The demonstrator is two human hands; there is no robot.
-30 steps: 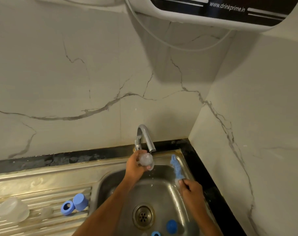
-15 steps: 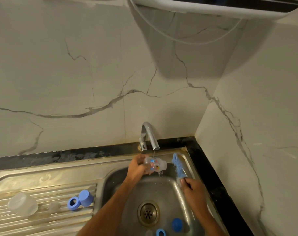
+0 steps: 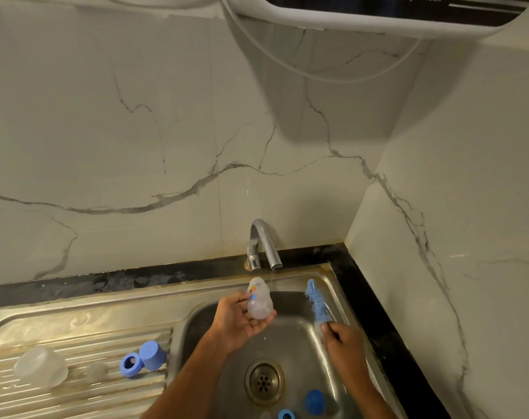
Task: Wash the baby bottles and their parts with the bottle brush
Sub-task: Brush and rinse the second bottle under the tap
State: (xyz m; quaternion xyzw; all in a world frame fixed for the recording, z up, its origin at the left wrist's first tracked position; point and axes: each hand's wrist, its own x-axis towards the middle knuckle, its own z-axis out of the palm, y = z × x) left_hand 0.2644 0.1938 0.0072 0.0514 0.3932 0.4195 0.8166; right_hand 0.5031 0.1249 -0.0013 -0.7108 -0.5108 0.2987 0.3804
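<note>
A frosted, translucent plastic bottle [image 3: 259, 302] with a small coloured print on its side sits low in the centre of the frame, cradled in the left hand [image 3: 237, 320], whose fingers curl under its rounded base and thumb presses its side. It is held just left of a thin stream of water falling from the tap [image 3: 264, 244], a curved, polished metal spout. To the right, the right hand [image 3: 344, 343] is clenched round the handle of the brush [image 3: 316, 302], whose fuzzy blue bristle head points up and away towards the back rim of the sink [image 3: 328, 275].

The sink is brushed stainless steel, wet and scuffed, with a round perforated drain [image 3: 263, 381] in the basin. A blue dome-shaped cap [image 3: 315, 402] and a blue ring [image 3: 285, 414] lie in the basin at the bottom edge. On the ribbed drainboard [image 3: 75, 388] at lower left lie a clear domed cover [image 3: 40, 366], a small clear teat [image 3: 96, 371], a second blue ring [image 3: 131, 363] and a blue cylindrical cap [image 3: 152, 355], the last two touching.

A black stone strip edges the sink. The walls are glossy pale marble-look tile with grey veins, meeting in a corner at right. At the top, a white appliance [image 3: 378, 16] with a black panel shows cut-off lettering ending in ".in"; a white hose [image 3: 317, 74] loops beneath it.
</note>
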